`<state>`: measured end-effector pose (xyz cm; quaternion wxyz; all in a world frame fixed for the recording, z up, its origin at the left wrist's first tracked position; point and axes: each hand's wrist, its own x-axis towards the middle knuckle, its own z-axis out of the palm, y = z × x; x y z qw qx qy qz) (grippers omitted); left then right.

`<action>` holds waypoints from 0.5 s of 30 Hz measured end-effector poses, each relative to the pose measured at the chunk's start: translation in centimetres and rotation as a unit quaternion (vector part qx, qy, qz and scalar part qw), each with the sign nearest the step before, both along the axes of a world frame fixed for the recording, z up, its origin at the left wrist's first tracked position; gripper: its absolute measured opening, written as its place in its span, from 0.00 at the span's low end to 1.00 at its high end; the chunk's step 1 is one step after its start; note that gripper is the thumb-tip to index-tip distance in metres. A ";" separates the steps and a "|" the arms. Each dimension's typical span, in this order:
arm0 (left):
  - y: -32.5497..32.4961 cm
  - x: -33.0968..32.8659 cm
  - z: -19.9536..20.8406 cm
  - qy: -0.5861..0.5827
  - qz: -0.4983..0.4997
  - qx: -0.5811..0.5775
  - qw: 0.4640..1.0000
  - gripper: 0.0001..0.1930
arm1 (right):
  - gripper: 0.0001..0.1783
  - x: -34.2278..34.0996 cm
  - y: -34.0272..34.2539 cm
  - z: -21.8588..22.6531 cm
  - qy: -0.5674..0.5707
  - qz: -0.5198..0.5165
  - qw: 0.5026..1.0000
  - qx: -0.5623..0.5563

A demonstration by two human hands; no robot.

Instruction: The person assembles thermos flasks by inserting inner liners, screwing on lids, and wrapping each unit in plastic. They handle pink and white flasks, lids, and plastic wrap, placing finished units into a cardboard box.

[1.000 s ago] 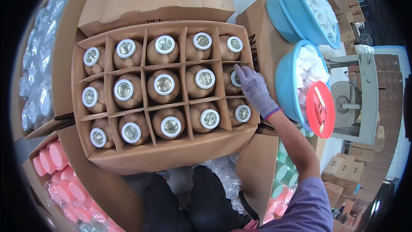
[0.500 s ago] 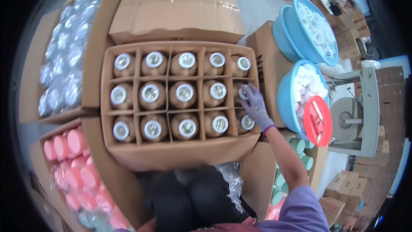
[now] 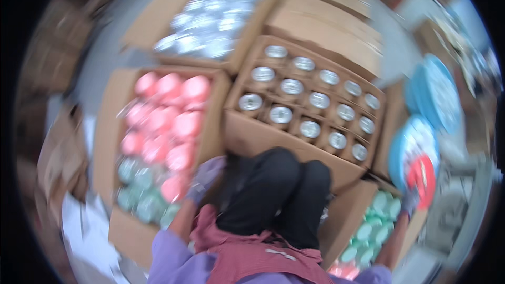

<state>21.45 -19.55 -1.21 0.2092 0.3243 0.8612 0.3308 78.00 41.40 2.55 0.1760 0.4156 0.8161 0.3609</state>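
Observation:
My left hand [image 3: 209, 173], in a pale glove, is at the right wall of the carton [image 3: 213, 87] of pink cylindrical pieces [image 3: 169, 120]; motion blur hides how its fingers lie. Far to the right, my right hand [image 3: 411, 200] is at the lower side of a red bowl [image 3: 425, 181], beside a blue basin [image 3: 402, 150] of small white parts. Its fingers are too smeared to read, and a grip on the bowl cannot be made out. A divided carton [image 3: 294, 144] of jars with white-rimmed, shiny tops [image 3: 291, 87] stands ahead of my knees.
Clear plastic-wrapped pieces [image 3: 213, 16] fill a carton at the far left. Mint-green pieces [image 3: 371, 229] are in a carton by my right forearm. Another blue basin [image 3: 444, 94] stands at the far right, with a closed carton [image 3: 329, 31] behind the jars.
The view has swung left. My right hand has left the jar at the divided carton's right side and is now by the red bowl. My left hand has come into view.

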 end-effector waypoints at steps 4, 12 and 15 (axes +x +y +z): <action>0.7 2.8 3.3 -0.205 0.064 0.010 0.977 0.22 | 0.17 -7.3 -5.5 5.0 0.219 -0.101 0.964 -0.111; -5.4 0.5 6.4 -0.073 0.284 0.214 0.932 0.16 | 0.19 -24.0 -11.1 3.7 0.350 0.117 0.899 -0.238; -7.3 -6.6 5.3 0.020 0.362 0.288 0.886 0.16 | 0.20 -30.5 -10.7 -1.9 0.380 0.179 0.855 -0.304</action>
